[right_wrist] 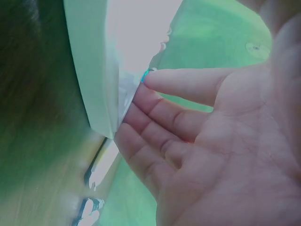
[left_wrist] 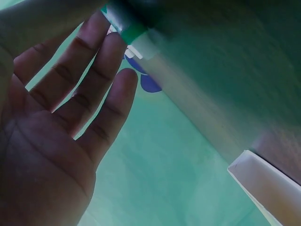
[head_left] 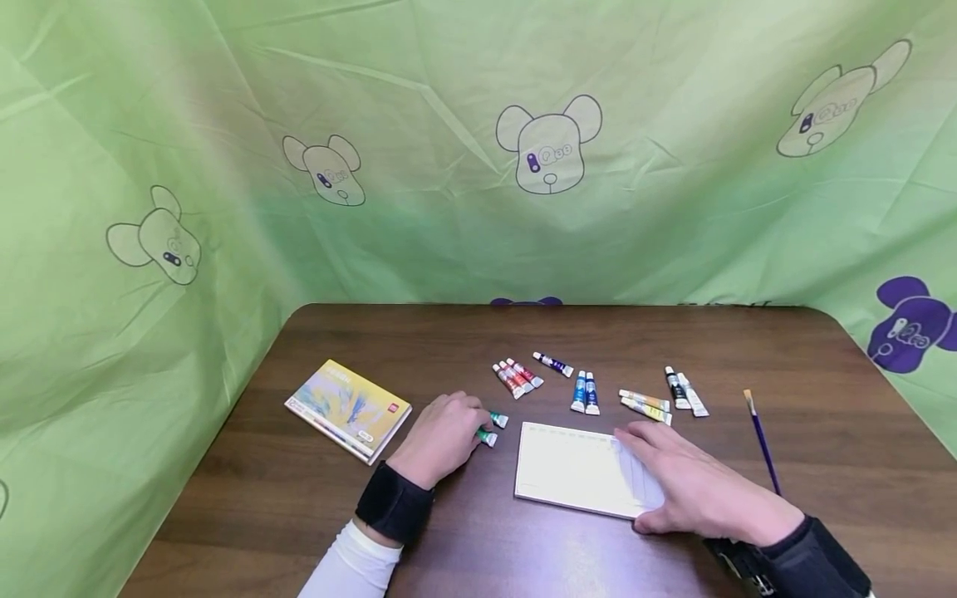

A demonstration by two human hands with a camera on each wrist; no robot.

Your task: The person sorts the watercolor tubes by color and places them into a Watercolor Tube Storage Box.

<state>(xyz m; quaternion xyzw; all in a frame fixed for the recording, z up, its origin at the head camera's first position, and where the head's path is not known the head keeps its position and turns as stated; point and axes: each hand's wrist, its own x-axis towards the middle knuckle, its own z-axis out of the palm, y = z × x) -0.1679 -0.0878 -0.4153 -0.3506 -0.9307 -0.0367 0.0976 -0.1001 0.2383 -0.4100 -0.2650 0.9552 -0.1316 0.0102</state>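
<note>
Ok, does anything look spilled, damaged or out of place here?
Nothing looks spilled or damaged. One mild oddity: a dark violet-blue tube lies alone between the red tubes and the two blue tubes, while the rest lie in groups.

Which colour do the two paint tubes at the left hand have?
Green, with a pale end on each; the head view shows these paint tubes best.

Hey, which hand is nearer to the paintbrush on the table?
Right. The right hand is at the right end of the white pad, just left of the paintbrush; the left hand is farther left, past the pad, at the green paint tubes.
</note>
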